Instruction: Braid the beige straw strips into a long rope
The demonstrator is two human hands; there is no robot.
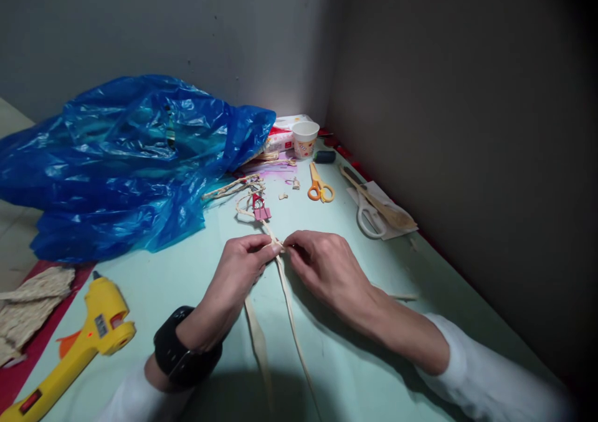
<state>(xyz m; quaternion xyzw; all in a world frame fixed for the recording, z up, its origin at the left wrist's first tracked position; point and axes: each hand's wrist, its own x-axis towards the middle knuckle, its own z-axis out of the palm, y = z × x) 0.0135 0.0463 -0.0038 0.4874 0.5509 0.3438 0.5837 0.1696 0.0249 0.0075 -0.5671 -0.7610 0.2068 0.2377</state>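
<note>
A narrow braid of pale, flat plant-fibre strips point(288, 300) runs down the middle of the head view. My left hand point(238, 263), with a black watch on its wrist, pinches the braid between thumb and fingers. Close against it, my right hand point(329, 266) has thumb and fingertips closed on the strips at the same spot. Loose strip ends trail down toward me, and one sticks out beyond my right wrist. Just above my fingertips a pink binder clip point(262, 214) grips the upper braid. The exact crossing of strips is partly hidden by my fingers.
A blue plastic bag point(140, 154) fills the back left. A yellow glue gun point(100, 322) lies at left near woven material point(37, 310). Behind are orange scissors point(320, 188), a paper cup point(305, 140), dark thread point(324, 157) and white-handled scissors point(370, 217). Walls bound the table.
</note>
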